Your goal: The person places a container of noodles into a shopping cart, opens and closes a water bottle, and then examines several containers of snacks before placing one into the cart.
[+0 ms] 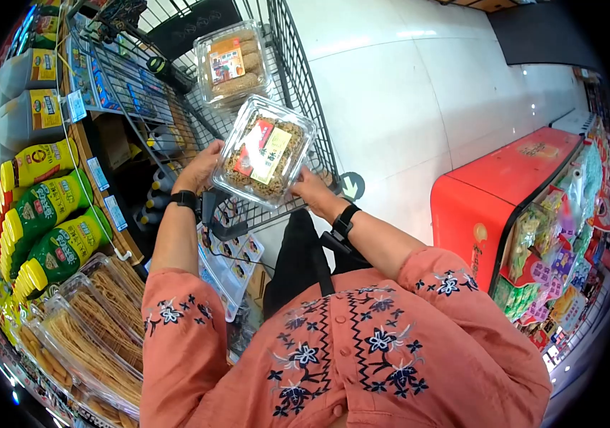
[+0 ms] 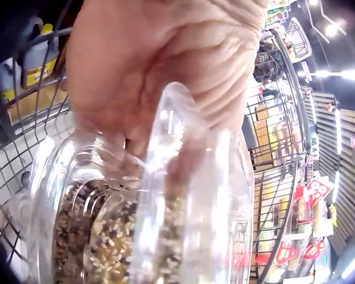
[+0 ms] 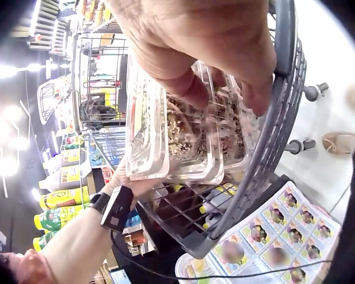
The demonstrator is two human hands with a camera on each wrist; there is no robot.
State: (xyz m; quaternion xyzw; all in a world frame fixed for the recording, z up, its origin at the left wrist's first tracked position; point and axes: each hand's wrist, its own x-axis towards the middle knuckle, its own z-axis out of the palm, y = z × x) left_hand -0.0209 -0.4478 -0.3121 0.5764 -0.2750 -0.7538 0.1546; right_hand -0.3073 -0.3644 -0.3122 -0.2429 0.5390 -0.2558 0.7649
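A clear plastic box of seeded snacks, with a red and yellow label, is held over the shopping cart by both hands. The left hand grips its left side; in the left wrist view the left hand covers the box's edge. On the box's lower right side the right hand grips, and in the right wrist view the right hand has its fingers curled over the box. Another clear box of brown pastries lies just beyond, in the cart.
The wire cart stands ahead. Shelves at left hold green and yellow bottles and boxes of stick snacks. A red display bin with packets stands at right. Pale floor lies between cart and bin.
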